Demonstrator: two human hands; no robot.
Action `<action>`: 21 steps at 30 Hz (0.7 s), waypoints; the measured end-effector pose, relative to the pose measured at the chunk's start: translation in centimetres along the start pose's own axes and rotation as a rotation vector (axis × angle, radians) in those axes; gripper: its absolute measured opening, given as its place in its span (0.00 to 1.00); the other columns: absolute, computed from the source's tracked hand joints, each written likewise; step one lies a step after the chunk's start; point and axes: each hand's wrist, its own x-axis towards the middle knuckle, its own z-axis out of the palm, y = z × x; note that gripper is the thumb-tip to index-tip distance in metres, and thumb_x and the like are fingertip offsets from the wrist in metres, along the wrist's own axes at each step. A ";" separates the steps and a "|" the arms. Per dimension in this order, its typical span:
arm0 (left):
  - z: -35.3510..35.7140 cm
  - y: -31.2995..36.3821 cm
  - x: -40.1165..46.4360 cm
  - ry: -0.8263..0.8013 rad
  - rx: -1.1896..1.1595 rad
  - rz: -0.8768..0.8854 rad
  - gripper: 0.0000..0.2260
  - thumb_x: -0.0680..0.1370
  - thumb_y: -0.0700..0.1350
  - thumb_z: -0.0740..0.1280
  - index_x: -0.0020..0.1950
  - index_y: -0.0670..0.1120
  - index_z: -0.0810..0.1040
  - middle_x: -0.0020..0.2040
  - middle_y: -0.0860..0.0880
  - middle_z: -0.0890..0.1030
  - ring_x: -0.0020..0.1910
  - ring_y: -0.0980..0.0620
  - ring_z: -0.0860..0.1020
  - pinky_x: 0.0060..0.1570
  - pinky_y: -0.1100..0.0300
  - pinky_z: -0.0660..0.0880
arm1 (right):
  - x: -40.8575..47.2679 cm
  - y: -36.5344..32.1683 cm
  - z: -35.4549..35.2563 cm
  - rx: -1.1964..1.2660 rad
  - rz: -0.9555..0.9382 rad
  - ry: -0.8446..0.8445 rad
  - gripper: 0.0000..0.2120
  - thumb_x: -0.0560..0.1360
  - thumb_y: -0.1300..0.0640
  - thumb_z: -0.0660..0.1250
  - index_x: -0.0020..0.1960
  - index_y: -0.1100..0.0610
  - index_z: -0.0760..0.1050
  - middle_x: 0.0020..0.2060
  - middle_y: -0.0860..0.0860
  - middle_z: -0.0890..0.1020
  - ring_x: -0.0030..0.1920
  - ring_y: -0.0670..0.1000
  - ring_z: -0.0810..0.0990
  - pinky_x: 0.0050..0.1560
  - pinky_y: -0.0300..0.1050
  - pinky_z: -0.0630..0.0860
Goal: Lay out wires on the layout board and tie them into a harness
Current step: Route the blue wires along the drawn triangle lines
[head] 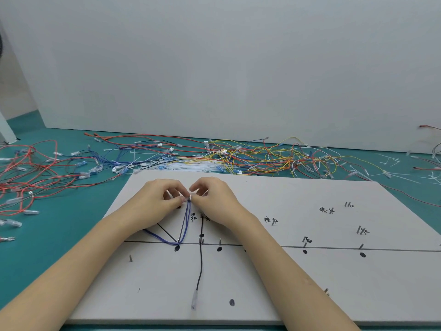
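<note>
Blue wires (185,223) run up from a pin near the layout board's (298,283) middle line toward its far edge, where the left hand (158,199) and right hand (212,199) pinch their white-tipped ends (fingers curled); a black wire (201,266) lies alongside.

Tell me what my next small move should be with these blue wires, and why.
Probably seat the white connector on its pin. Both the left hand and right hand pinch it at the top of the blue wires, which already loop round a lower pin on the layout board.
</note>
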 end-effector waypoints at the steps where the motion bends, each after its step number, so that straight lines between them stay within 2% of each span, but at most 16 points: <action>1: 0.1 0.1 0.1 0.006 0.004 0.003 0.08 0.77 0.43 0.69 0.44 0.57 0.82 0.39 0.54 0.80 0.34 0.60 0.75 0.36 0.65 0.71 | 0.0 0.0 0.0 0.000 -0.003 -0.004 0.09 0.75 0.56 0.66 0.53 0.54 0.80 0.46 0.50 0.80 0.45 0.49 0.75 0.45 0.41 0.71; 5: 0.2 0.8 0.7 -0.009 0.060 0.002 0.07 0.77 0.41 0.68 0.45 0.53 0.81 0.44 0.53 0.79 0.40 0.54 0.78 0.42 0.60 0.75 | 0.0 0.0 -0.1 0.025 -0.006 -0.004 0.07 0.74 0.57 0.66 0.50 0.54 0.81 0.45 0.51 0.81 0.45 0.50 0.76 0.45 0.42 0.73; 8: -0.6 1.5 2.4 -0.089 0.227 -0.023 0.07 0.77 0.40 0.65 0.45 0.52 0.81 0.43 0.54 0.79 0.40 0.57 0.77 0.39 0.63 0.71 | 0.1 0.0 0.0 0.021 -0.002 -0.008 0.08 0.74 0.57 0.65 0.52 0.55 0.80 0.46 0.51 0.80 0.45 0.50 0.76 0.46 0.42 0.72; 10: -1.7 1.5 4.3 -0.047 0.306 -0.036 0.10 0.77 0.39 0.62 0.47 0.49 0.82 0.42 0.53 0.78 0.40 0.55 0.74 0.38 0.61 0.67 | 0.1 0.0 0.1 0.003 -0.001 -0.016 0.09 0.74 0.58 0.65 0.53 0.55 0.80 0.47 0.51 0.79 0.45 0.50 0.75 0.47 0.42 0.72; 12: -2.8 0.8 6.5 0.064 0.354 -0.072 0.12 0.77 0.37 0.60 0.50 0.45 0.83 0.43 0.49 0.78 0.41 0.50 0.73 0.41 0.59 0.66 | 0.1 0.1 0.1 0.009 0.001 -0.020 0.08 0.74 0.58 0.65 0.52 0.55 0.80 0.46 0.50 0.77 0.45 0.49 0.74 0.46 0.42 0.70; 15: -3.6 -1.7 9.2 0.152 0.364 -0.163 0.13 0.78 0.35 0.59 0.55 0.40 0.82 0.53 0.42 0.81 0.52 0.42 0.77 0.51 0.56 0.71 | 0.1 0.1 0.0 0.019 0.002 -0.025 0.07 0.75 0.57 0.65 0.51 0.55 0.80 0.44 0.49 0.77 0.44 0.49 0.74 0.44 0.41 0.69; 18: -2.6 -3.7 10.3 0.094 0.364 -0.186 0.14 0.79 0.35 0.59 0.61 0.39 0.80 0.61 0.40 0.80 0.61 0.41 0.76 0.59 0.54 0.70 | 0.3 0.2 0.0 0.014 0.004 -0.029 0.06 0.75 0.57 0.66 0.50 0.55 0.80 0.45 0.50 0.77 0.45 0.50 0.74 0.44 0.41 0.69; 21: -1.3 -4.5 11.0 0.022 0.396 -0.175 0.16 0.79 0.35 0.57 0.64 0.41 0.78 0.65 0.40 0.78 0.64 0.41 0.74 0.61 0.53 0.70 | 0.3 0.1 0.0 0.010 -0.001 -0.030 0.06 0.75 0.57 0.66 0.49 0.55 0.80 0.44 0.50 0.77 0.44 0.50 0.74 0.45 0.42 0.70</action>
